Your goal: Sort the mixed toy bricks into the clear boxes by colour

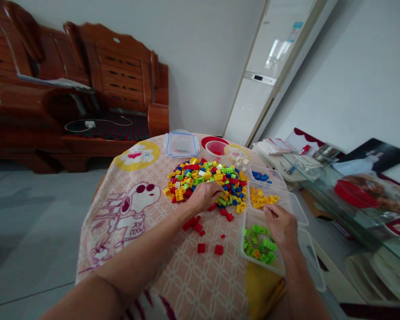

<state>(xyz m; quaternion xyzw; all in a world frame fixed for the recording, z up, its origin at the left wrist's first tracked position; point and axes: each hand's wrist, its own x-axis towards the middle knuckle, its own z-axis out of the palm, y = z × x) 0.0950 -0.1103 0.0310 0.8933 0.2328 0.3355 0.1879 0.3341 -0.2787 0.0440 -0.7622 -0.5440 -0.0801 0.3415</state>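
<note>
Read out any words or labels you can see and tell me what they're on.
"JOE COOL": on the shirt of the cartoon dog printed on the blanket.
Sticker on the standing air conditioner: too blurred to read.
Stacked papers on the right: too small to read.

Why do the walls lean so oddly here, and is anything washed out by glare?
Head view: the wide lens bends the edges, so the white cabinet tilts; glare streaks its upper panel; the glass tabletop shows reflections; the brick pile is sharp, evenly lit.
</note>
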